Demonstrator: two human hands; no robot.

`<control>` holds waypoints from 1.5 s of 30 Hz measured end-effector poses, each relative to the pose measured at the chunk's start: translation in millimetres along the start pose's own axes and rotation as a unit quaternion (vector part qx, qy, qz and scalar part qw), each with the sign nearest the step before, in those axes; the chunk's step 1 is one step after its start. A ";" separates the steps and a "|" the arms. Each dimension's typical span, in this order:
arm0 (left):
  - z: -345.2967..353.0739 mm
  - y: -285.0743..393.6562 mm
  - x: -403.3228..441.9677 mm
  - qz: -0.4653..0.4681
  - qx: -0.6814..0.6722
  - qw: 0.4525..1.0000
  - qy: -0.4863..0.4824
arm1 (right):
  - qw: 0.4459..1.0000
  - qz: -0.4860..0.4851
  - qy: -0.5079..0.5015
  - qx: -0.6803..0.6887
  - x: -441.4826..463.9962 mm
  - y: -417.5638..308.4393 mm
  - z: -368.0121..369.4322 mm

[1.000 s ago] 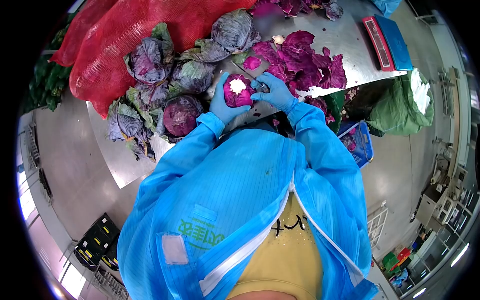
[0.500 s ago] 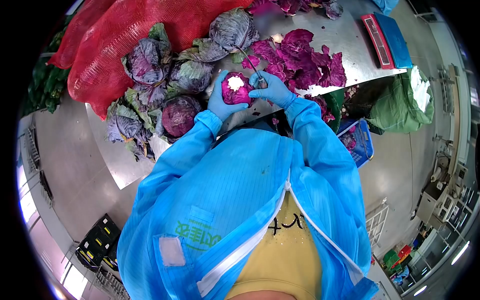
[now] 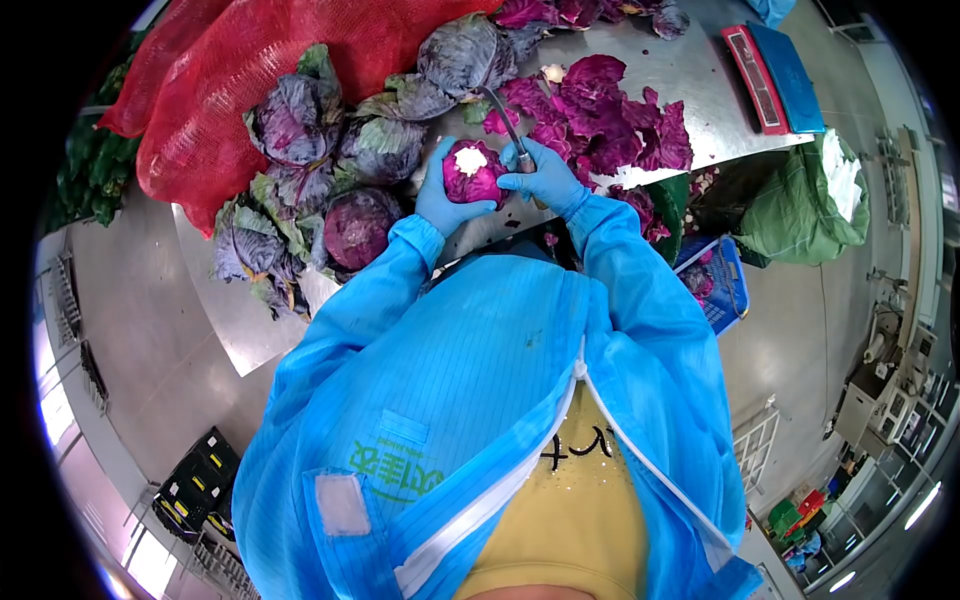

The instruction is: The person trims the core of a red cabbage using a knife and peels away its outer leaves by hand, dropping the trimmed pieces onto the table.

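My left hand (image 3: 442, 200), in a blue glove, is wrapped round the left side of a trimmed purple cabbage (image 3: 473, 178) whose white cut stem end faces up. My gloved right hand (image 3: 545, 177) grips the handle of a knife (image 3: 508, 122) with a thin curved blade pointing up and to the left. The right thumb lies against the cabbage's right side. Just beyond the hands are loose purple leaves (image 3: 600, 110). Untrimmed cabbages with dull outer leaves lie to the left, the nearest a round one (image 3: 360, 228).
Red mesh sacks (image 3: 230, 110) fill the table's back left. A red and blue box-like object (image 3: 775, 80) lies at the back right of the metal table (image 3: 700, 60). Beyond the right edge are a green sack (image 3: 790, 220) and a blue basket (image 3: 728, 290).
The knife blade has swung from low beside the cabbage to pointing up and away from it. Both hands and the cabbage have shifted slightly left.
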State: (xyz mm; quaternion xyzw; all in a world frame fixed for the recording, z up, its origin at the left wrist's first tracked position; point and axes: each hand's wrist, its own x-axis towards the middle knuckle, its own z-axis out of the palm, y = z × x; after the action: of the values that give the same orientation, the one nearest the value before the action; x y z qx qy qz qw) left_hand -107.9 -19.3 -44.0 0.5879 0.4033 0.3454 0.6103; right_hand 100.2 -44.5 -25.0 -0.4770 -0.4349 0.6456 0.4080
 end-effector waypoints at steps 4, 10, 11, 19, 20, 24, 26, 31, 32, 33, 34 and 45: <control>0.6 3.3 1.7 0.024 0.043 0.999 -0.005 | 1.000 0.008 -0.009 -0.008 0.8 0.2 -4.4; 3.0 8.7 4.6 0.002 0.047 0.999 -0.002 | 0.999 0.029 -0.012 -0.003 2.5 4.0 -9.5; 2.7 10.2 4.7 0.003 0.067 0.998 -0.006 | 0.999 0.029 -0.014 -0.003 0.5 2.0 -7.0; 2.0 15.8 10.2 -0.015 0.101 0.994 -0.024 | 0.996 0.052 -0.011 0.075 -1.9 8.9 -9.9; 2.8 16.3 12.1 -0.021 0.123 0.992 -0.020 | 0.995 0.048 -0.015 0.082 -0.5 11.2 -12.1; 3.3 9.5 14.9 -0.015 0.148 0.989 -0.016 | 0.996 -0.024 0.057 0.060 -3.9 7.0 -3.5; 3.7 3.6 15.8 0.000 0.155 0.988 -0.016 | 0.995 -0.017 0.086 0.055 -7.8 2.9 -0.6; 6.2 5.0 15.6 -0.020 0.125 0.992 -0.008 | 0.996 -0.003 0.082 0.033 -8.7 10.2 -6.1; 6.1 6.6 15.6 -0.019 0.125 0.992 -0.009 | 0.997 0.016 0.075 0.014 -8.0 9.9 -7.4; 5.8 8.4 15.8 -0.020 0.126 0.992 -0.012 | 0.997 0.015 0.075 0.014 -5.6 10.0 -8.7; 5.4 10.0 16.1 -0.021 0.127 0.992 -0.015 | 0.994 -0.048 0.080 -0.063 -3.1 10.4 -9.7; 1.5 17.1 17.8 -0.011 0.184 0.982 -0.044 | 0.998 0.058 0.014 -0.017 -6.3 -5.3 -15.3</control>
State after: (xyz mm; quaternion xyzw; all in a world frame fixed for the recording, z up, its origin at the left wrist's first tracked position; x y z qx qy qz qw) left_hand -98.0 -2.8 -28.5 0.7004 0.4393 0.2319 0.5125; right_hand 116.9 -46.3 -20.8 -0.5173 -0.4122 0.6537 0.3676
